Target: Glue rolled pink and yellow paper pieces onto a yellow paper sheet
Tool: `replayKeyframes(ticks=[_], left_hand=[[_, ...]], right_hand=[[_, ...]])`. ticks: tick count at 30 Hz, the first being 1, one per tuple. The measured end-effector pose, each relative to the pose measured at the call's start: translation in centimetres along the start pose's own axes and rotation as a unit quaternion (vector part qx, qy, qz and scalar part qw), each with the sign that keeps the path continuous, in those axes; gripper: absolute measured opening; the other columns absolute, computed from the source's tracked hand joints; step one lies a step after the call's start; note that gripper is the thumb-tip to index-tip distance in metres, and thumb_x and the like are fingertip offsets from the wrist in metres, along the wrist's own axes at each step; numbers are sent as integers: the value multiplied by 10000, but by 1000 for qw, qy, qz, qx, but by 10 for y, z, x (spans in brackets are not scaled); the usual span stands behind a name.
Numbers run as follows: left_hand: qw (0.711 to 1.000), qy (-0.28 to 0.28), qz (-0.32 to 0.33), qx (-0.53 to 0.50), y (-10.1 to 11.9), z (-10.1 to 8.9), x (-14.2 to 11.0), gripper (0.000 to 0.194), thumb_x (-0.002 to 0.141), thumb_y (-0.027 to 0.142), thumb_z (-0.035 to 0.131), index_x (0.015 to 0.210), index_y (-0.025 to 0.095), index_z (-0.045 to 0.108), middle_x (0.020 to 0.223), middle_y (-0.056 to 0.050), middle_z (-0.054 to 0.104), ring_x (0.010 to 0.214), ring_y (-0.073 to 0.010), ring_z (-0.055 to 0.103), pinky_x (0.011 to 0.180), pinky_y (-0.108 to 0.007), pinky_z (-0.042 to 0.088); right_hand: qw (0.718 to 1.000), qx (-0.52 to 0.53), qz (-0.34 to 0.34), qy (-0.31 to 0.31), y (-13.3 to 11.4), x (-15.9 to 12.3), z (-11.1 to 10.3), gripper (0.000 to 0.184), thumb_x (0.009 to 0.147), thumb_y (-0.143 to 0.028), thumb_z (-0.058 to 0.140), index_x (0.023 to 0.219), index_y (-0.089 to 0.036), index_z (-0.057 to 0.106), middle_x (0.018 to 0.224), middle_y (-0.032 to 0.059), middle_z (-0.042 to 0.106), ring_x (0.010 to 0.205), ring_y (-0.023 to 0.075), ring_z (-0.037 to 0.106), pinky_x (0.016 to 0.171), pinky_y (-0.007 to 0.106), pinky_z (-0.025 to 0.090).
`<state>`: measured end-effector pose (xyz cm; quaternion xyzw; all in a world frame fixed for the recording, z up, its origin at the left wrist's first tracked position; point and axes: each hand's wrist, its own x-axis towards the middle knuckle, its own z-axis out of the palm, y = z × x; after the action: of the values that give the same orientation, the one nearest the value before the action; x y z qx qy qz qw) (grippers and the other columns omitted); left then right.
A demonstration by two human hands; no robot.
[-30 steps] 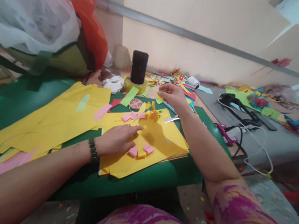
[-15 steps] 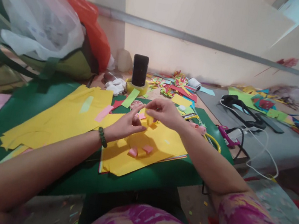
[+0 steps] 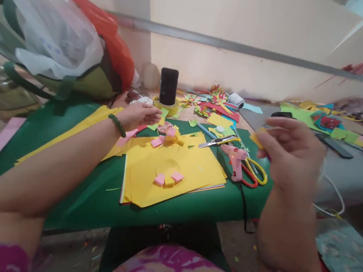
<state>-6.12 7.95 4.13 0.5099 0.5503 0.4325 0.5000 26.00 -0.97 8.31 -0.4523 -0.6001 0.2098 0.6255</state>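
Observation:
My right hand (image 3: 291,154) is raised at the right, above the table's edge. Its thumb and fingers pinch a small yellow paper piece (image 3: 256,140). My left hand (image 3: 141,116), with a dark green bead bracelet above its wrist, hovers over the back of the table. Its fingers stretch to the right, loosely bent, in front of a light green paper strip (image 3: 164,112). Between the hands lies a stack of yellow paper sheets (image 3: 190,167). On it rests a yellow paper circle (image 3: 168,167) with pink and yellow tabs along its near edge. More pink paper tabs (image 3: 157,141) lie behind it.
A pink glue gun (image 3: 236,160), scissors (image 3: 254,172) and a box cutter (image 3: 218,142) lie right of the stack. Behind stands a phone (image 3: 168,86) by a tape roll (image 3: 168,107). A bag (image 3: 89,74) holding plastic bags is at left.
My hands have moved apart from over the yellow stack. The right swung far right with a small yellow piece; the left drew back leftward. The glue gun and box cutter are now uncovered.

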Motion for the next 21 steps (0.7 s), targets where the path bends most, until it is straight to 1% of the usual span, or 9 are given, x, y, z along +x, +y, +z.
replayKeyframes(ticks=[2, 3, 5, 7, 9, 11, 13, 17, 21], left_hand=[[991, -29, -77, 106, 1, -12, 1, 374, 668, 191, 742, 1024, 139, 639, 633, -21, 635, 531, -122, 550, 520, -229, 430], [980, -36, -84, 176, 1, -15, -1, 461, 634, 181, 756, 1079, 153, 640, 607, -5, 622, 510, -129, 535, 494, -229, 403], [952, -10, -23, 306, 4, -11, -12, 504, 592, 202, 772, 1084, 175, 666, 583, 19, 592, 515, -137, 518, 480, -227, 367], [932, 28, 78, 353, 9, 4, -30, 408, 655, 312, 735, 1035, 170, 692, 629, 6, 598, 578, -145, 524, 503, -227, 368], [943, -43, 110, 312, 12, 26, -50, 366, 770, 456, 622, 962, 158, 713, 719, -27, 636, 641, -148, 539, 541, -232, 399], [952, -155, 85, 249, 10, 46, -69, 421, 793, 534, 577, 959, 170, 710, 837, -41, 667, 707, -150, 559, 569, -230, 427], [954, -220, 42, 201, 3, 59, -79, 425, 769, 539, 611, 979, 179, 694, 888, -40, 670, 740, -150, 568, 578, -231, 445], [964, -246, 30, 93, -16, 62, -80, 337, 737, 475, 664, 870, 166, 670, 838, -23, 646, 723, -128, 565, 633, -240, 472], [964, -258, 21, 58, -25, 58, -76, 267, 720, 407, 703, 783, 152, 653, 774, -12, 640, 701, -117, 569, 664, -246, 476]], right_hand=[[999, 5, 17, 30, 3, -11, -15, 159, 718, -327, 759, 836, -277, 666, 655, -4, 579, 447, 107, 471, 371, 263, 386], [999, 6, 35, 12, 6, -17, -16, 146, 727, -338, 750, 826, -275, 663, 642, -5, 573, 431, 104, 470, 357, 258, 378], [993, 11, 87, -81, 13, -27, -9, 181, 726, -372, 741, 830, -253, 653, 639, -5, 588, 416, 100, 482, 342, 247, 386], [973, 25, 133, -188, 21, -35, 8, 253, 720, -415, 728, 849, -221, 629, 679, 1, 615, 444, 99, 512, 356, 236, 425], [958, 49, 142, -243, 26, -40, 29, 305, 718, -446, 715, 846, -196, 595, 692, -4, 606, 483, 94, 528, 384, 223, 463], [950, 68, 141, -270, 29, -44, 48, 318, 732, -452, 696, 851, -185, 570, 709, -8, 593, 507, 88, 534, 404, 214, 481], [940, 78, 145, -299, 32, -47, 62, 301, 755, -441, 676, 854, -182, 560, 732, -9, 585, 518, 81, 536, 417, 208, 486], [920, 78, 152, -353, 38, -52, 78, 251, 789, -419, 642, 820, -181, 568, 725, -13, 578, 524, 78, 543, 452, 209, 497], [913, 73, 161, -369, 42, -54, 84, 246, 809, -419, 616, 813, -178, 570, 724, -7, 596, 506, 81, 556, 467, 220, 502]])
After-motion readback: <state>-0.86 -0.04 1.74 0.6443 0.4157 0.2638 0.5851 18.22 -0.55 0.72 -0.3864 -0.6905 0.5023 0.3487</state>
